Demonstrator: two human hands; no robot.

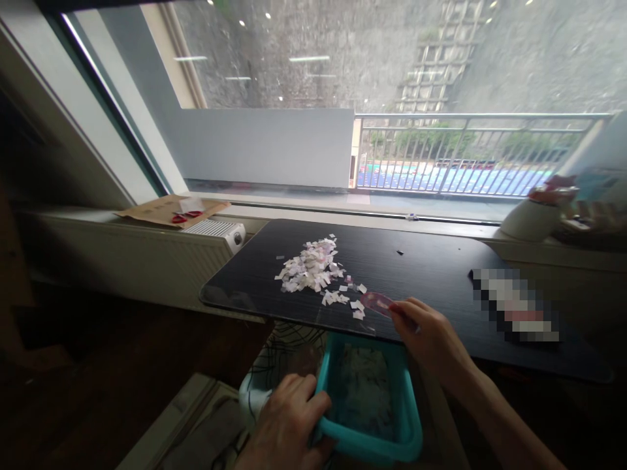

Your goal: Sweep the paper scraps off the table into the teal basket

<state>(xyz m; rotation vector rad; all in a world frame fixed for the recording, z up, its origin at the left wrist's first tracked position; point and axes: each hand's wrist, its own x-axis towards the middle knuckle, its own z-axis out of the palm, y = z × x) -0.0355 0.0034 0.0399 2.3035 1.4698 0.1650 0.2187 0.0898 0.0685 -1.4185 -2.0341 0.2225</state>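
My left hand [291,421] is closed on the near-left rim of a turquoise plastic bin [414,424], held just below the table's front edge. Many pale paper bits lie inside it. A flat, translucent pink strip with a rounded end [376,302] is pinched in my right hand [431,329]; its exact kind I cannot make out. Its tip rests at or just above the black tabletop [392,267], beside a few stray paper pieces [358,309]. Farther left on the table is a loose heap of small white and pale-purple paper pieces [311,264].
Red-handled scissors [186,216] lie on brown cardboard [147,212] on the left ledge, above a radiator [147,261]. A pixelated item [514,305] sits on the table's right. A small dark object [400,252] lies farther back. A large window runs behind the table.
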